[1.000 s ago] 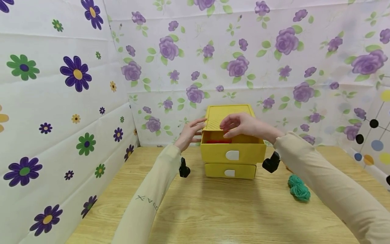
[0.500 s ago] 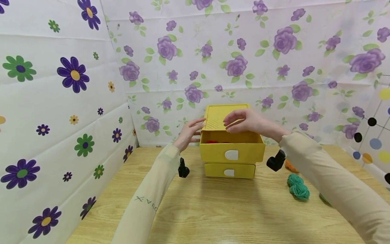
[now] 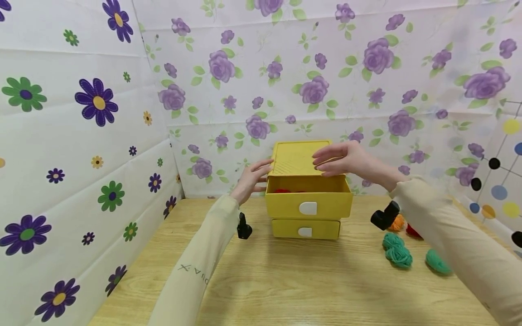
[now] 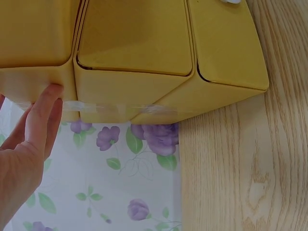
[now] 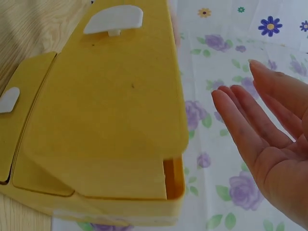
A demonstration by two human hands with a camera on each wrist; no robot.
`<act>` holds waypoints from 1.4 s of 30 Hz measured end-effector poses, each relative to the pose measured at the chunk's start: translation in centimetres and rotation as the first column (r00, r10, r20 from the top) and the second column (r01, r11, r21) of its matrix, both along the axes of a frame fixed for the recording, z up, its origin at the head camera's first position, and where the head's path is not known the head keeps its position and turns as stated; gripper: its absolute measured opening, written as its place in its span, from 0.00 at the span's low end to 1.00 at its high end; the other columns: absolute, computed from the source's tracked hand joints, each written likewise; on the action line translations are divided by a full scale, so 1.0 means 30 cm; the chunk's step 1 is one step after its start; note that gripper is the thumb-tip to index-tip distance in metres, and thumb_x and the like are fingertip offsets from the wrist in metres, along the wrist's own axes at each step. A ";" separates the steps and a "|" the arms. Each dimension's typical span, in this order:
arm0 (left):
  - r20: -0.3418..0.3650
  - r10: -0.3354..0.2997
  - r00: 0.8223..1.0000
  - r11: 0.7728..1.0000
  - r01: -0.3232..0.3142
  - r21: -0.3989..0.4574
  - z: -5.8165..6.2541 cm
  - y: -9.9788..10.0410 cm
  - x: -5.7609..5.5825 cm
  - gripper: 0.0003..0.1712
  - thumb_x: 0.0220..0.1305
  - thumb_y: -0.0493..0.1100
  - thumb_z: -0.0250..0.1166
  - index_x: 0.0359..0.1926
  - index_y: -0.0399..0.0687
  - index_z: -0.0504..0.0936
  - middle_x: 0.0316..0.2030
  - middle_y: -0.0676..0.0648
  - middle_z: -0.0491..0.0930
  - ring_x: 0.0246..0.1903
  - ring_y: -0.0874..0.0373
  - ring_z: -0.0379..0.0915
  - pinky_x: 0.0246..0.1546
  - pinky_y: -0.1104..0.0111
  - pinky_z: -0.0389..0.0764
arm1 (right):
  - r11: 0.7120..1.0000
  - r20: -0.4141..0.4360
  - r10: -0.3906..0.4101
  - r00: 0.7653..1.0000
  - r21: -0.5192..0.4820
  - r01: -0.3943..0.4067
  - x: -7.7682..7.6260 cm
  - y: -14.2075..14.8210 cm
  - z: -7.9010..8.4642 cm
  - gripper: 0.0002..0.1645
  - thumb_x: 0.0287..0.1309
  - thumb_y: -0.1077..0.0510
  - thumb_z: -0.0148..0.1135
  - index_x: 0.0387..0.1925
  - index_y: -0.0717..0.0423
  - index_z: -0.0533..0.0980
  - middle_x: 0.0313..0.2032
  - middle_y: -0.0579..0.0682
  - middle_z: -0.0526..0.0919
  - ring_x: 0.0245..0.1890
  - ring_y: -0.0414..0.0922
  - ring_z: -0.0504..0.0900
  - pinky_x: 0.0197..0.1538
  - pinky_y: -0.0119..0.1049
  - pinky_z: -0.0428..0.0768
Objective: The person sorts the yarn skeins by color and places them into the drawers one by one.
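A white sheet printed with purple and green daisies (image 3: 98, 102) lines the left edge of the pale wooden tabletop (image 3: 244, 280). In a cream sleeve, a person's left hand (image 3: 249, 181) grips nothing, its extended fingers touching the left side of a boxy yellow drawer cabinet (image 3: 299, 158) at the middle of the tabletop's back edge. The cabinet's yellow upper drawer (image 3: 307, 206), with a white rounded tab, stands pulled out; a red item (image 3: 282, 191), mostly hidden, lies at its left end. Below, a yellow lower drawer (image 3: 306, 229) sits pushed in. The right hand (image 3: 344, 159), also empty, is poised above the upper drawer's right end, fingers gently bent and clear of the cabinet. Near the tabletop's right edge lie a twisted teal yarn skein (image 3: 397, 250), an orange yarn bundle (image 3: 397, 222) behind it, a red bundle (image 3: 413, 231), partly hidden by the sleeve, and a green yarn bundle (image 3: 437, 261).
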State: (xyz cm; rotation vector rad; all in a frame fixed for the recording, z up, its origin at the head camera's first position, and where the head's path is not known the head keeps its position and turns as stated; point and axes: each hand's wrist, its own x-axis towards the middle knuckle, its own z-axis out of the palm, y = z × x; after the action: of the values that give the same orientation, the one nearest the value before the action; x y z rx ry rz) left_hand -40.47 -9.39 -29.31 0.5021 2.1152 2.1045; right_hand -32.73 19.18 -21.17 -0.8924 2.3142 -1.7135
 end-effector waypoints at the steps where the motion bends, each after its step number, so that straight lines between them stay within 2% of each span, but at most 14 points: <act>1: 0.000 0.003 1.000 1.000 -0.003 -0.001 0.000 0.000 0.001 0.23 0.65 0.46 0.57 0.61 0.53 0.70 0.55 0.47 0.67 0.46 0.42 0.69 0.40 0.56 0.75 | 1.000 -0.008 -0.006 1.000 0.010 0.006 0.002 0.011 0.000 0.25 0.54 0.62 0.63 0.53 0.66 0.71 0.47 0.62 0.76 0.47 0.61 0.73 0.45 0.47 0.73; 4: -0.004 0.010 1.000 1.000 -0.010 0.000 0.001 0.001 0.007 0.23 0.65 0.46 0.57 0.61 0.53 0.70 0.55 0.47 0.68 0.45 0.43 0.70 0.39 0.56 0.76 | 0.999 -0.032 -0.025 0.999 0.022 0.026 0.008 0.049 -0.003 0.24 0.55 0.61 0.63 0.54 0.63 0.71 0.47 0.61 0.76 0.48 0.59 0.73 0.46 0.47 0.73; 9: -0.004 0.013 1.000 1.000 -0.013 0.003 0.001 0.001 0.009 0.23 0.64 0.47 0.57 0.60 0.53 0.71 0.55 0.47 0.68 0.43 0.46 0.72 0.38 0.57 0.76 | 0.996 -0.035 -0.083 0.996 0.017 0.083 0.020 0.106 -0.012 0.27 0.55 0.60 0.62 0.56 0.65 0.69 0.49 0.64 0.74 0.49 0.56 0.73 0.45 0.46 0.74; 16: -0.007 0.007 1.000 1.000 -0.007 0.001 -0.002 0.002 0.008 0.23 0.65 0.47 0.57 0.60 0.53 0.71 0.55 0.46 0.67 0.45 0.43 0.70 0.39 0.56 0.76 | 0.987 -0.013 -0.152 0.988 0.058 0.152 0.031 0.181 -0.030 0.28 0.56 0.58 0.61 0.57 0.65 0.68 0.50 0.61 0.74 0.45 0.52 0.76 0.44 0.44 0.75; 22: -0.003 0.001 1.000 1.000 -0.001 0.008 -0.004 0.001 0.005 0.23 0.65 0.46 0.57 0.60 0.54 0.71 0.55 0.47 0.67 0.46 0.41 0.69 0.38 0.57 0.76 | 0.981 -0.030 -0.179 0.983 0.070 0.180 0.031 0.262 -0.067 0.27 0.57 0.57 0.61 0.57 0.63 0.69 0.49 0.57 0.76 0.44 0.51 0.77 0.44 0.45 0.75; 28: -0.001 0.009 1.000 1.000 -0.009 0.006 -0.006 0.003 0.004 0.22 0.64 0.47 0.58 0.60 0.54 0.71 0.55 0.48 0.68 0.45 0.43 0.70 0.38 0.57 0.76 | 0.986 0.001 -0.162 0.987 0.046 0.162 0.030 0.330 -0.109 0.29 0.58 0.59 0.59 0.60 0.62 0.65 0.52 0.58 0.73 0.46 0.50 0.76 0.44 0.45 0.74; 36: -0.003 0.009 1.000 1.000 -0.009 0.007 -0.007 0.006 0.006 0.22 0.64 0.47 0.57 0.59 0.54 0.71 0.55 0.47 0.68 0.46 0.42 0.69 0.38 0.57 0.76 | 0.978 -0.001 -0.201 0.980 0.050 0.201 0.046 0.399 -0.152 0.29 0.59 0.58 0.58 0.61 0.61 0.64 0.52 0.54 0.74 0.47 0.48 0.76 0.45 0.47 0.73; 42: 0.003 0.016 1.000 1.000 -0.016 0.015 -0.002 0.005 0.009 0.22 0.64 0.47 0.58 0.59 0.54 0.72 0.55 0.47 0.68 0.47 0.40 0.68 0.38 0.56 0.76 | 0.952 -0.028 -0.277 0.960 0.130 0.279 0.057 0.447 -0.189 0.31 0.58 0.54 0.59 0.62 0.56 0.64 0.55 0.57 0.71 0.45 0.46 0.77 0.42 0.40 0.76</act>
State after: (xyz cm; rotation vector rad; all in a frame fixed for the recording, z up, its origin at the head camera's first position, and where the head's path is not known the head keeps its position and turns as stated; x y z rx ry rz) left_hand -40.21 -9.25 -29.37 0.4860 2.1100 2.1303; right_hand -31.03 32.58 -26.84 -0.5744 2.6294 -1.6257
